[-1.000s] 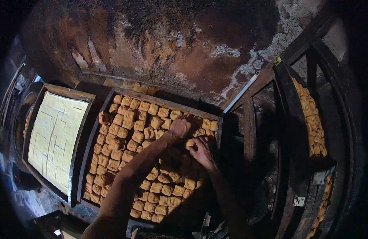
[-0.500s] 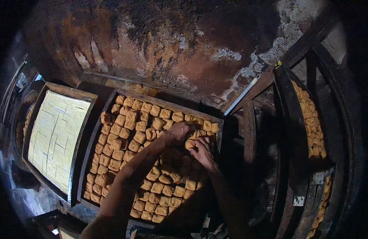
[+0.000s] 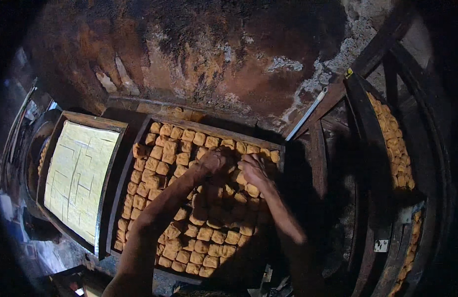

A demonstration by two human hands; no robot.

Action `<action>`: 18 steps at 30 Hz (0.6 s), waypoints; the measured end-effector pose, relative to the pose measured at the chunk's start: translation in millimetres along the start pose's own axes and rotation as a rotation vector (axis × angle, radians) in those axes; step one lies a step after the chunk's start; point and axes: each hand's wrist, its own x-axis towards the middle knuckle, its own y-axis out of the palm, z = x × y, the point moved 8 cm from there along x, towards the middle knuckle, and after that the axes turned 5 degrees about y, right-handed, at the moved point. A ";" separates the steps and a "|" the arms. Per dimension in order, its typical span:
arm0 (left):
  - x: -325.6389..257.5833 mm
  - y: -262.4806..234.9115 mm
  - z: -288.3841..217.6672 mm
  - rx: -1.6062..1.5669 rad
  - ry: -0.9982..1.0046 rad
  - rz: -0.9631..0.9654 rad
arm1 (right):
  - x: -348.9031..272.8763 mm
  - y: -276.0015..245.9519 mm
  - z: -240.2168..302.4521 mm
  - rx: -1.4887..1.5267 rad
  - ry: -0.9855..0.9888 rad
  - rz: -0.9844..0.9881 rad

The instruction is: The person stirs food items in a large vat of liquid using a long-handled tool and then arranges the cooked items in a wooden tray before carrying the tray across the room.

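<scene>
Rows of golden-brown blocks that look like fried tofu (image 3: pixel 205 233) lie in a wooden-framed tray (image 3: pixel 216 129) before me. Across it reaches my left arm, and my left hand (image 3: pixel 212 161) is bent down among the blocks in the far part. Its fingertips are lost in shadow. Close to its right, my right hand (image 3: pixel 253 168) is low over the blocks with curled fingers. A block (image 3: pixel 241 177) shows against its thumb side; whether the fingers grip one is hidden. Some blocks are stacked on others, and deep shadow covers those between my forearms.
On the left stands a second frame (image 3: pixel 121 129) holding a pale yellow sheet (image 3: pixel 80 171) scored with lines. A stained wall (image 3: pixel 189 59) rises behind the tray. At right are a light tube (image 3: pixel 307 113), dark timbers (image 3: pixel 316 158) and another tray of brown blocks (image 3: pixel 391 141).
The view has shifted slightly, so the trays appear lower and to the right. My right hand, which pinched a block, has moved a little and now curls over the blocks beside my left hand.
</scene>
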 end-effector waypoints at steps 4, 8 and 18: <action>-12.7 -12.1 10.7 -0.025 -0.151 0.002 | 5.8 -5.2 35.3 0.014 -0.109 -0.019; -11.8 -16.2 4.2 0.058 -0.088 -0.206 | 9.4 -3.7 43.3 0.190 0.007 0.036; -49.8 -14.5 24.6 0.056 -0.153 -0.112 | -14.3 13.2 64.0 0.162 0.095 0.261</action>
